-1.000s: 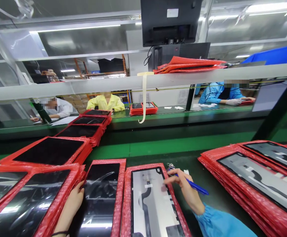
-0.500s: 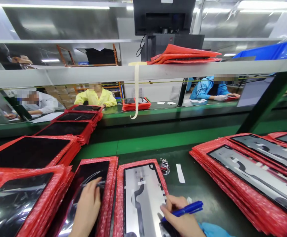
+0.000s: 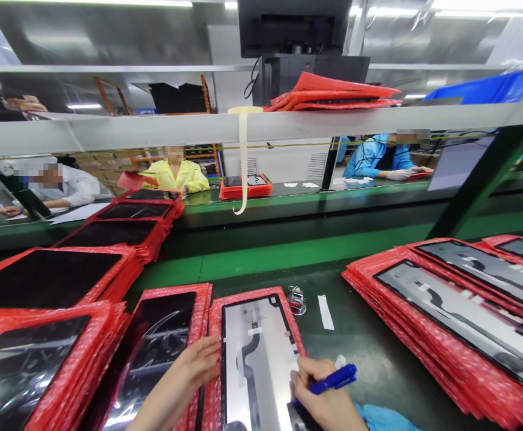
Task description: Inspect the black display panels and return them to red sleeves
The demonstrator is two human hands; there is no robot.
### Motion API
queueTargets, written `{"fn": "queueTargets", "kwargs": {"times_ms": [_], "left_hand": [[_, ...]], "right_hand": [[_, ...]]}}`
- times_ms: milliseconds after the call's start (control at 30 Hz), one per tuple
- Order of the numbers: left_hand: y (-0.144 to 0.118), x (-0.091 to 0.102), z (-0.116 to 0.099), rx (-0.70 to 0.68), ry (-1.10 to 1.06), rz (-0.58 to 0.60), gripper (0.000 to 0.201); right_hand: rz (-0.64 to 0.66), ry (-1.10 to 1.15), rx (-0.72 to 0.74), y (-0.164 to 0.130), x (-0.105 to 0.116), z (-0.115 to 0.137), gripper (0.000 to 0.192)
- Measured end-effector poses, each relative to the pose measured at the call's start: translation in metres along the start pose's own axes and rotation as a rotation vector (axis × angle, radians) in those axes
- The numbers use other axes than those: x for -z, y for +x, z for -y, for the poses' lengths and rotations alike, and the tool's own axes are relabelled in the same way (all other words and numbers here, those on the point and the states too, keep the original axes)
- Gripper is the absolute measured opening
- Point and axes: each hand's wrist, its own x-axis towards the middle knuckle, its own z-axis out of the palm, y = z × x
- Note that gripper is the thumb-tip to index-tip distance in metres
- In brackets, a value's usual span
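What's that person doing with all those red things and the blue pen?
A person sits at a green bench covered with stacks of flat panels in red bubble wrap. The right hand holds a blue pen with its tip down on the grey back of a panel lying in front of them. The left hand rests on the red wrap edge beside it, next to a dark panel. Other workers sit across the line.

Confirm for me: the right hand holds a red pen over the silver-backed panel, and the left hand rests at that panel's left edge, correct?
Not quite. In the head view the pen in the right hand is blue, not red. The rest holds: it is over the silver-backed panel, and the left hand rests at its left edge.
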Motion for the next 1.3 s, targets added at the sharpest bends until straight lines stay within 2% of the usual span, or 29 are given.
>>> {"fn": "queueTargets", "kwargs": {"times_ms": [133,233,333,467,567,767,933,1000,1100,1300], "left_hand": [[0.002,-0.011,-0.019,0.074,-0.077,0.015,0.032],[0.001,-0.029,-0.029,0.048,-0.09,0.091,0.026],[-0.002,-0.054,-0.024,-0.008,-0.102,0.185,0.036],[-0.007,-0.073,-0.009,-0.05,-0.093,0.157,0.053],[-0.011,-0.07,-0.014,-0.098,-0.061,0.113,0.056],[-0.027,-0.06,-0.062,-0.265,-0.009,0.061,0.052],[-0.043,-0.06,-0.094,-0.408,-0.029,0.004,0.053],[-0.047,-0.06,-0.103,-0.452,-0.042,-0.005,0.052],[-0.053,-0.061,-0.114,-0.513,-0.072,-0.009,0.049],[-0.066,-0.056,-0.123,-0.53,-0.157,-0.063,0.049]], "right_hand": [[0.047,0.225,-0.015,0.005,0.001,-0.007,0.039],[0.111,0.39,-0.037,0.009,0.001,-0.013,0.046],[0.122,0.503,-0.044,0.012,-0.001,-0.014,0.049],[0.103,0.59,-0.037,0.014,0.0,-0.01,0.047],[0.062,0.642,-0.006,0.014,0.012,-0.002,0.045],[-0.071,0.741,0.058,0.022,0.057,0.033,0.036],[-0.118,0.732,0.111,0.036,0.069,0.066,0.049],[-0.094,0.71,0.122,0.04,0.068,0.079,0.046],[0.029,0.727,0.118,0.039,0.064,0.101,0.04],[0.224,0.914,0.086,0.028,0.056,0.142,0.033]]}}
